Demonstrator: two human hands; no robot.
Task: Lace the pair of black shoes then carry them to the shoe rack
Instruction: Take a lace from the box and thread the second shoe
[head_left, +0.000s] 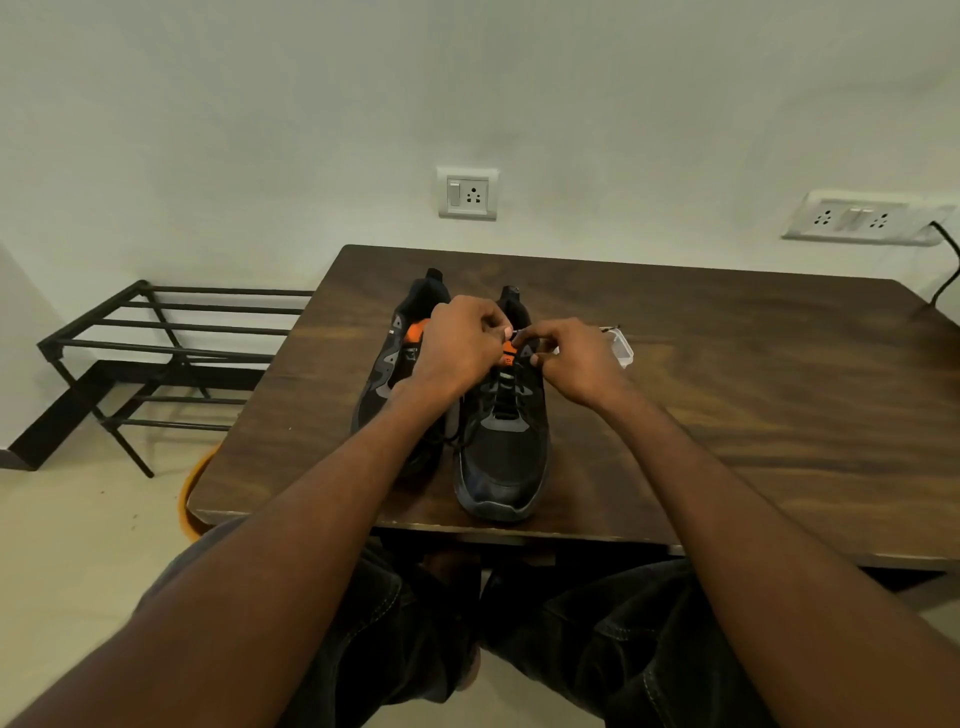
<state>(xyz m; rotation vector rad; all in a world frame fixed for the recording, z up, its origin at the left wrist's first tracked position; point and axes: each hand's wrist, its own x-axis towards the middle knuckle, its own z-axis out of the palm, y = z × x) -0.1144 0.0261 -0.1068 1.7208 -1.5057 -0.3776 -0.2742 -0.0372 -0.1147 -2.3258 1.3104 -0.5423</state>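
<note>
— Where are we working? 
— On the right shoe (501, 447); it is lying on the table (727, 395) with its toe towards us and its heel towards the wall, directly under our hands. The left shoe (387, 364) is sitting just beside it. 
— And the hands? 
— Our left hand (457, 345) and right hand (576, 358) are both pinching the lace (514, 332) near the top eyelets, equally close. 
— Any containers? 
— We are seeing a small clear box (621, 348) behind the right hand; we cannot tell its contents. The shoe rack (156, 353) is standing well apart, to our left.
</note>
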